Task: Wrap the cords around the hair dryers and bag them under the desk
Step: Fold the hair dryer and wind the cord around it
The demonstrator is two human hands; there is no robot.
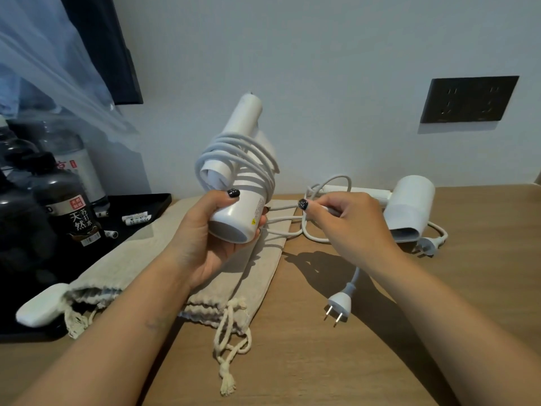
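Note:
My left hand (202,238) grips the barrel of a white hair dryer (243,212) held above the desk, handle pointing up. Several loops of its white cord (243,159) wind around the body. My right hand (345,221) pinches the loose stretch of that cord just right of the dryer. The cord's tail hangs down to a two-pin plug (339,306) lying on the wooden desk (322,361). A second white hair dryer (409,206) lies on the desk at the right, its cord loose beside it. Beige drawstring bags (210,291) lie flat under my left hand.
A black tray (146,206) at the left holds dark bottles (67,212) and small sachets. A white remote-like object (41,306) rests on its near edge. A dark wall socket panel (468,99) is on the wall at the right. Clear plastic hangs at upper left.

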